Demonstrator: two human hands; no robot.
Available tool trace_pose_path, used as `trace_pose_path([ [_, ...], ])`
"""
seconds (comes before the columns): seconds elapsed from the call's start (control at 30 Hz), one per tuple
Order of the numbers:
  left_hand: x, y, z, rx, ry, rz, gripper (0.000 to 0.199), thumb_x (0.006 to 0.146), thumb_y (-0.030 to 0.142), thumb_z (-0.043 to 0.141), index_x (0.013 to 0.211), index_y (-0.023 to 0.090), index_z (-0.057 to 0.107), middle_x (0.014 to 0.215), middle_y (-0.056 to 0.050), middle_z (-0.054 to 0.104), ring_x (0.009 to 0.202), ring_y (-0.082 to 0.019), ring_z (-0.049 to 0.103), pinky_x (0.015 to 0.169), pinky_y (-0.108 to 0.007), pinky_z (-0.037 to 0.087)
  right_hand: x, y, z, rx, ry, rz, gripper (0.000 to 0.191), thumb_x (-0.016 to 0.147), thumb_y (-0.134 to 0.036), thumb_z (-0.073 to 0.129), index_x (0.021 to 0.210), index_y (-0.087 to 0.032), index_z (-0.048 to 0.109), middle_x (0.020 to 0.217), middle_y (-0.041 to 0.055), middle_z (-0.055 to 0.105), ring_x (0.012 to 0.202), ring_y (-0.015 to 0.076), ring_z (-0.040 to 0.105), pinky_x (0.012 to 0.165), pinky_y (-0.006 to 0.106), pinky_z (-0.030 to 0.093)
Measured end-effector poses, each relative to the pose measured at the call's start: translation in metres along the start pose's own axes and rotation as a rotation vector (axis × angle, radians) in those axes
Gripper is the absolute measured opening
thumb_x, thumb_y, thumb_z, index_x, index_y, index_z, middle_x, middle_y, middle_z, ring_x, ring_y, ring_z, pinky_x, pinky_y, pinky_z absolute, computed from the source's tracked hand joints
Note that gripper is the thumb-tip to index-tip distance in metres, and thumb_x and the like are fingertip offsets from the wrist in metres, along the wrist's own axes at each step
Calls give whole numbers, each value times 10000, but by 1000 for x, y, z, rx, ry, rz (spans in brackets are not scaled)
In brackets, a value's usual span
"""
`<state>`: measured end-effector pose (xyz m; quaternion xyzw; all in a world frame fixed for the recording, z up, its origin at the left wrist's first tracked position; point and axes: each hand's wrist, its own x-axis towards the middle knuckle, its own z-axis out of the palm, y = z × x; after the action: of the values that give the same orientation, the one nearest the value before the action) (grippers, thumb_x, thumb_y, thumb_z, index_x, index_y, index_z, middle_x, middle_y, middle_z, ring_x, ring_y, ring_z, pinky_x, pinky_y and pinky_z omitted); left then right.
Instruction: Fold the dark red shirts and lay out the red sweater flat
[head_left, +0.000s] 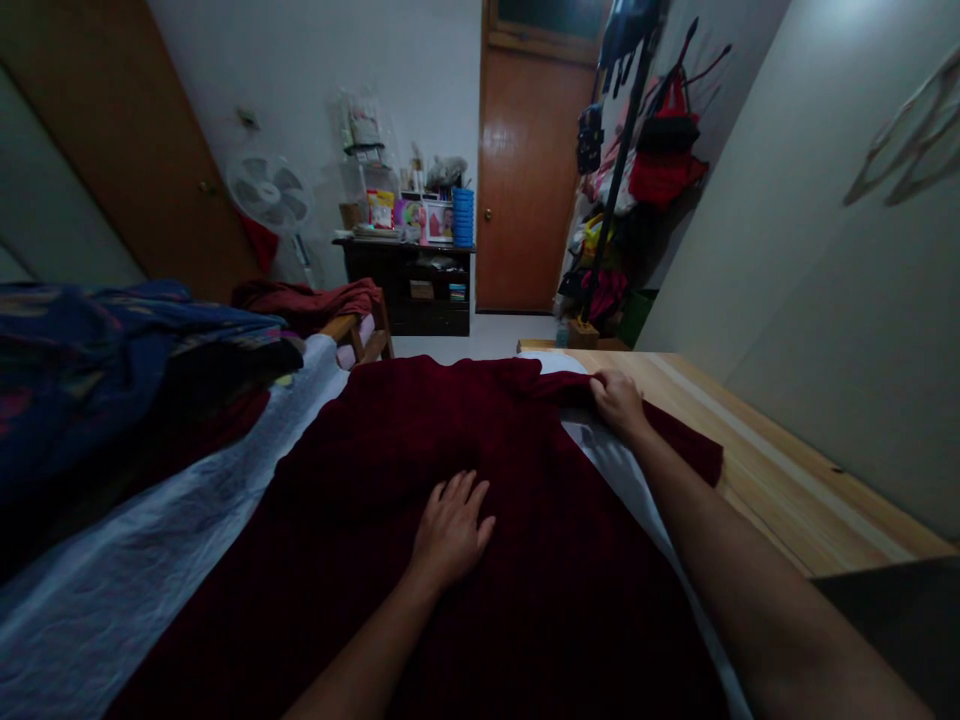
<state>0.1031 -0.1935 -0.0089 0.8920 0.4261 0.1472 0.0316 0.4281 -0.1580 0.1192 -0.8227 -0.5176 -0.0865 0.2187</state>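
A dark red long-sleeved garment (540, 560) lies spread over a white sheet (202, 500), its body reaching down toward me. My left hand (451, 525) rests flat on the middle of the garment with its fingers apart. Farther out to the right, my right hand (619, 400) is closed on the sleeve (686, 440). The sleeve's end passes beyond that hand and lies over a light wooden surface (765, 490).
Piled clothes (112, 370) lie on the left, with a red cloth (307, 300) over a wooden frame behind them. Farther back are a white fan (270, 190), a dark cabinet (409, 290) and a wooden door (529, 180). Bags (667, 160) hang at the right.
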Motion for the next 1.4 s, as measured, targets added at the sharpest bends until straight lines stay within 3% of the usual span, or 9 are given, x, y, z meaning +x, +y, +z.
trace_pose_path([
  [0.13,0,0,-2,-16,-12,-16,491,930,455,435,1370,247,493,1478,-59,446,1376,-251,364,1151,-460,253,29,-22,21,-53,-15,30,410,920,-381,403,1185,-152,617,1226,148,615,1153,285,512,972,418,345],
  [0.27,0,0,-2,-39,-29,-26,497,929,462,437,1377,252,488,1492,-56,428,1386,-250,353,1157,-466,247,58,-22,35,-189,-217,56,496,864,-482,516,1234,-161,591,1310,172,561,1285,354,403,1029,550,264],
  [0.37,1,1,-2,-40,-43,-32,497,922,429,456,1384,248,481,1499,-58,418,1388,-255,351,1158,-477,249,72,-18,40,-274,-473,24,449,790,-490,625,1116,-183,659,1229,150,619,1241,364,454,1026,610,232],
  [0.47,1,1,-3,-26,-53,-30,506,905,379,485,1389,232,475,1501,-70,413,1389,-267,350,1150,-495,262,80,-17,37,-271,-588,-27,242,739,-365,695,907,-191,710,1003,90,700,1018,285,602,954,489,370],
  [0.6,1,0,-3,-25,-45,-13,508,896,367,498,1385,229,477,1494,-77,421,1381,-273,362,1141,-502,281,88,-17,24,-240,-506,-103,232,743,-204,653,972,-186,686,1005,90,688,927,233,611,769,298,430],
  [0.77,0,-2,2,-29,-15,1,515,900,359,491,1399,237,457,1494,-78,421,1379,-274,366,1141,-508,279,85,-11,19,-233,-52,-44,320,892,-166,410,1150,-176,600,1126,150,626,955,245,583,737,299,387],
  [1.0,1,0,-2,-26,-45,-14,515,891,355,500,1391,236,470,1491,-76,426,1376,-278,371,1134,-511,287,54,-18,20,-235,30,-63,287,869,-202,431,1049,-150,648,1067,155,645,970,253,583,751,306,410],
  [1.23,1,-1,0,-46,-30,-21,500,907,397,476,1385,253,479,1490,-63,430,1380,-264,363,1147,-489,264,15,-23,8,-47,-660,-16,102,745,-211,627,725,-148,705,691,86,678,681,205,635,629,276,440],
  [1.4,1,-1,2,-46,-9,-9,497,906,395,474,1379,243,483,1484,-74,436,1375,-271,365,1144,-495,258,-5,-33,23,101,-657,-17,174,779,-245,627,889,-144,715,882,73,713,767,185,640,652,233,450],
])
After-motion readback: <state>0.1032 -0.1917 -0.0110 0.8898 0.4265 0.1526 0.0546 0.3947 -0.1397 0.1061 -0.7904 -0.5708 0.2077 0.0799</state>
